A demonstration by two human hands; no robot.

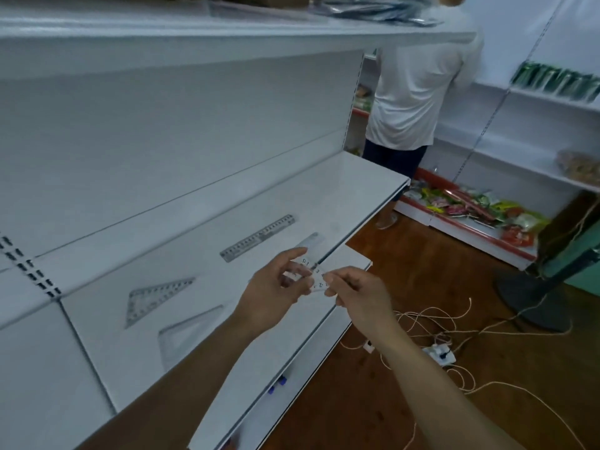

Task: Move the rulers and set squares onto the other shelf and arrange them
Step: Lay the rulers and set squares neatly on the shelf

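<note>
Left hand (276, 287), right hand (360, 292) pinch clear ruler (310, 246); shelf (357, 177) holds ruler (258, 238), set squares (156, 297) (188, 329).

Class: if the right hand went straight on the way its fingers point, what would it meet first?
Probably the left hand, which holds the same clear ruler just beyond the right hand; depth is unclear.
</note>
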